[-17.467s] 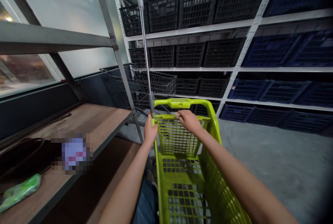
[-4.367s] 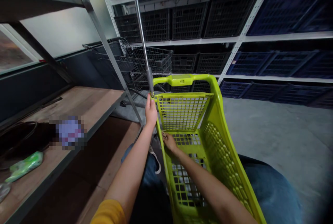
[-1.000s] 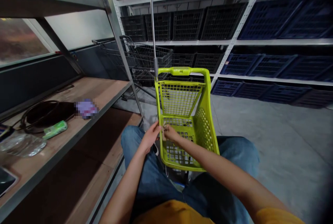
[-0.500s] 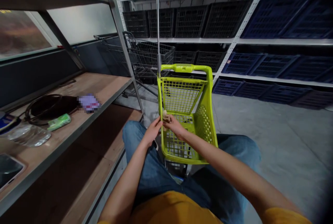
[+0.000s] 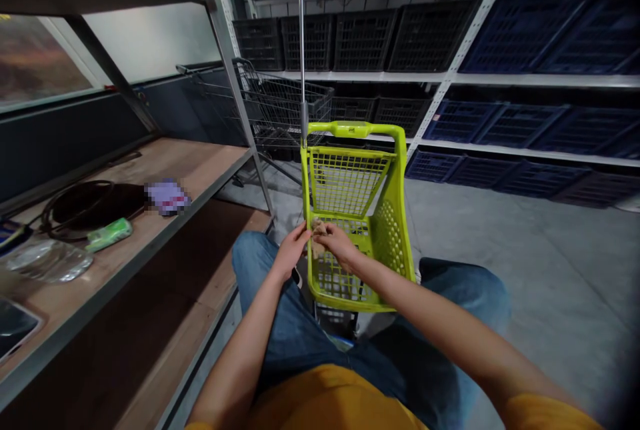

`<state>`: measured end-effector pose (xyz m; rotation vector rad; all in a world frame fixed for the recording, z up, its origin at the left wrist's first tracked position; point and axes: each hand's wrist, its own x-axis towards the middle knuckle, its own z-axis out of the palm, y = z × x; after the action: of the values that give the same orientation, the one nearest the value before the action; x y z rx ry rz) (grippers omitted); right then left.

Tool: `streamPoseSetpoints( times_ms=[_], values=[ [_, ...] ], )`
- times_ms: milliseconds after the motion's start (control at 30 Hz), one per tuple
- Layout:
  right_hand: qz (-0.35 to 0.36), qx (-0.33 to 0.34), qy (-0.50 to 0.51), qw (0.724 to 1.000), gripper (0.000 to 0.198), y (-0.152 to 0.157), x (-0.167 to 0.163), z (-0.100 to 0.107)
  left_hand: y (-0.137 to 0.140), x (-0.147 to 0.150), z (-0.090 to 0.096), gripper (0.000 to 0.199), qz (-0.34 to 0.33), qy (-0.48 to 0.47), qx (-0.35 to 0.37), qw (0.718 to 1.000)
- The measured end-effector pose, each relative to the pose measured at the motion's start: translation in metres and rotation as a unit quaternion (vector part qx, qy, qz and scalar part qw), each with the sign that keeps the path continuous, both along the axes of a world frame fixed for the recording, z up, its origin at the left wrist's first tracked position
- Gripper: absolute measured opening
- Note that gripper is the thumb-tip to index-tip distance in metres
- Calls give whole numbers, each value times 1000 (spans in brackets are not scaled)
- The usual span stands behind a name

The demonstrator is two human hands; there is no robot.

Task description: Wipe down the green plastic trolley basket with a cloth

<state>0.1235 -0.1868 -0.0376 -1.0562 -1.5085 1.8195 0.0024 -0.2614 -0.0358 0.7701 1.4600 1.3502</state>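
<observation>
A small lime-green plastic shopping cart (image 5: 393, 237) stands between my knees, its handle on the far side. My right hand (image 5: 340, 245) reaches into the basket, its fingers closed on a crumpled beige cloth (image 5: 318, 243). The cloth is pressed to the inner face of the basket's left side. From outside, my left hand (image 5: 293, 248) grips that same side at the rim, just across from the cloth. Some of its fingers are hidden behind the cart wall. A metal pole (image 5: 302, 37) rises from the cart's far left corner.
At left, a wooden shelf (image 5: 200, 157) holds a plastic bottle (image 5: 50, 261), a green packet (image 5: 109, 235), a coiled cable (image 5: 53, 207), a blurred purple item (image 5: 168, 197) and a phone (image 5: 15, 330). Behind are a dark wire cart (image 5: 280, 107) and racks of black and blue crates (image 5: 365, 40).
My right hand has shifted slightly along the inside of the cart's left wall, and more of the cloth shows below its fingers. The left hand keeps its place at the rim.
</observation>
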Motion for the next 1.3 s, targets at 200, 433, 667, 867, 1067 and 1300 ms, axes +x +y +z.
streamPoseSetpoints(
  times_ms=[200,433,667,867,1067,1300],
  values=[
    [139,48,-8,989,29,-32,35,-3,5,2,-4,48,19,27,33,999],
    [360,111,-195,906,17,-16,86,-12,11,4,-22,46,46,124,71,989],
    [307,58,-39,949,24,-27,74,35,16,0,-26,44,67,140,56,986],
    [313,130,-95,936,20,-27,66,14,15,2,-23,45,60,139,55,987],
    [390,122,-244,879,17,-6,75,-9,9,5,-21,43,55,127,75,988],
    [333,100,-122,930,26,-10,51,-15,8,4,-17,44,46,105,68,991]
  ],
)
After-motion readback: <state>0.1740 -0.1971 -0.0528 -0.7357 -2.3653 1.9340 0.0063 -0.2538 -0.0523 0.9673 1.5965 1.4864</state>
